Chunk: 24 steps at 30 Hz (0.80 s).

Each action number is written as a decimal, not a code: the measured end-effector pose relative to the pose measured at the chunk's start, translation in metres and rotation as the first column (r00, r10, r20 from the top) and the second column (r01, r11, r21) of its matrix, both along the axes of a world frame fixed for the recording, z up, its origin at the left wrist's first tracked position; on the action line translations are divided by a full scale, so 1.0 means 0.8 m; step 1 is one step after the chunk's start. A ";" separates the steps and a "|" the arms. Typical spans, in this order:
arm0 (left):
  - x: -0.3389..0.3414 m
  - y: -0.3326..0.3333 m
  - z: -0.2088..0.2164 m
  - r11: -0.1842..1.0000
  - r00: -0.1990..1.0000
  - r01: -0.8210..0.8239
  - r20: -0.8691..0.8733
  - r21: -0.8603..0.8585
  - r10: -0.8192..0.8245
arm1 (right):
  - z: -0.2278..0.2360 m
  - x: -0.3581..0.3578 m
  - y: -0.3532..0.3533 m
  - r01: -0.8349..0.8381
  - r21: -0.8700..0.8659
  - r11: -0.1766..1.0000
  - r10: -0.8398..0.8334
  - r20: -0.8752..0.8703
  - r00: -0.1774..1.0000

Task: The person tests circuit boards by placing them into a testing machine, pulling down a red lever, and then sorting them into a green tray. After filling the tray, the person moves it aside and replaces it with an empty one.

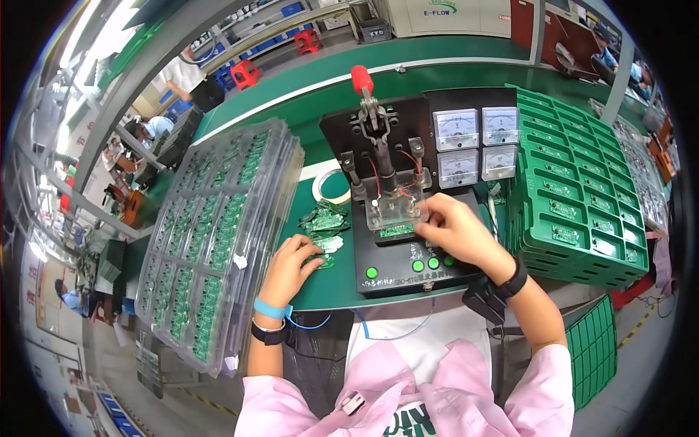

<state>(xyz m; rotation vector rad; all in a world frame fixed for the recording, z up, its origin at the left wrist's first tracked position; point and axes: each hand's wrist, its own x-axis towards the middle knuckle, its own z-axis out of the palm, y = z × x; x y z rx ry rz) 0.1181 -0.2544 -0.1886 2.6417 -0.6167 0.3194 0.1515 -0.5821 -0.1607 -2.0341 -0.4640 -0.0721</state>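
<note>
The left hand [289,266], half curled, touches loose boards [325,221] on the desk [342,293]. The right hand [460,231], fingers bunched, meets the tester [386,264] beside its board [395,232]. I can't tell if either grips.

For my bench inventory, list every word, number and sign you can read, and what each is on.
Wording stays uncopied; print stands on:
White cabinet: green and dark lettering, readable.
Dark crate: pale lettering, readable.
Black fixture base: pale print, partly readable.
Panel meters: dial marks too small.
White shirt: dark letters, cut off.
Left wall: red characters, blurred.
</note>
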 end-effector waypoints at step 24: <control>-0.042 0.007 -0.004 0.994 1.000 -0.023 -0.004 -0.104 0.022 | 0.119 0.006 -0.247 0.351 0.216 0.911 -0.354 -0.023 0.935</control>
